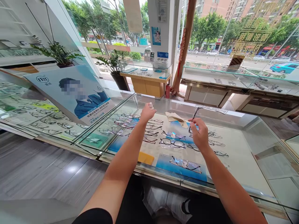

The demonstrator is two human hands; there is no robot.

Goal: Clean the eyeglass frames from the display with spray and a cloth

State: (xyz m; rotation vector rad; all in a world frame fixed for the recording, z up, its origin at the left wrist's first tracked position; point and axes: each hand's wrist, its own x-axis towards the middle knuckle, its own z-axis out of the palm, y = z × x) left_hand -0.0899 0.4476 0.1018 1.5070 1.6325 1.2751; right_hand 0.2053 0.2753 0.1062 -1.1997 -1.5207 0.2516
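Over the glass display case (247,149), my left hand (147,112) is closed around a small bottle with a white top (151,106). To its right, my right hand (200,133) pinches a dark pair of glasses (194,114), held up on edge; part of the frame is hidden by the fingers. A beige cloth (176,119) lies between the two hands, close to the held glasses. Rows of glasses (172,143) show in the case below my hands, and one pair (185,164) is on a blue card (161,165) near the front edge.
A tilted poster board (70,93) stands at the left of the case. An orange-yellow item (146,158) is near the case's front edge. Farther back are a potted plant (121,81), a small wooden display counter (147,87), a fire extinguisher (167,91) and a wooden trunk (184,46).
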